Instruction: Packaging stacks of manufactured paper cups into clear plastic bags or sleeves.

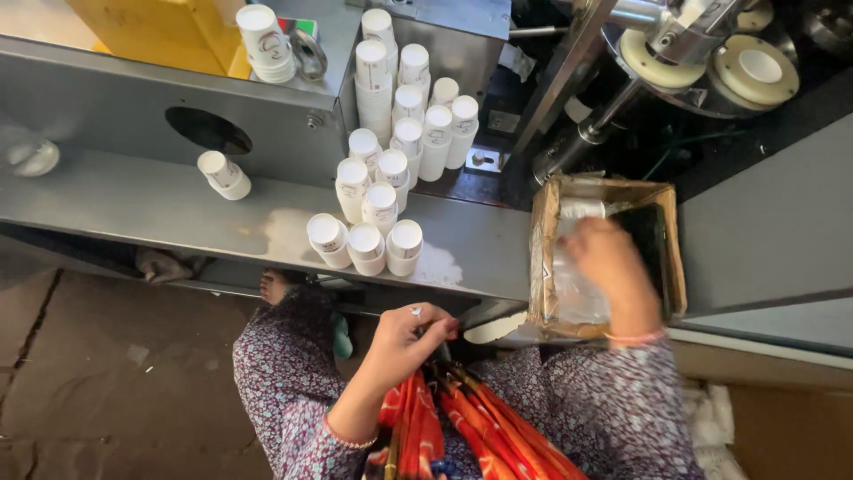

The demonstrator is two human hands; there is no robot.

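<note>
Right hand [607, 258] reaches into the lined cardboard box [673, 258], grip unclear. Left hand [407, 342] is pinched shut on orange fabric [462, 427]; stacked paper cups [382, 178] stand beyond it.

Brown cardboard box [675, 249] open, plastic-lined, beside grey ledge; folded orange-red fabric [462, 427] on lap.

A brown cardboard box [668, 253] sits open at right beside the grey shelf, lined with clear plastic film [569, 289]; the right hand [609, 258] reaches into it. At top left stands a yellow box [160, 31], possibly a carton, cut off by the frame edge.
</note>
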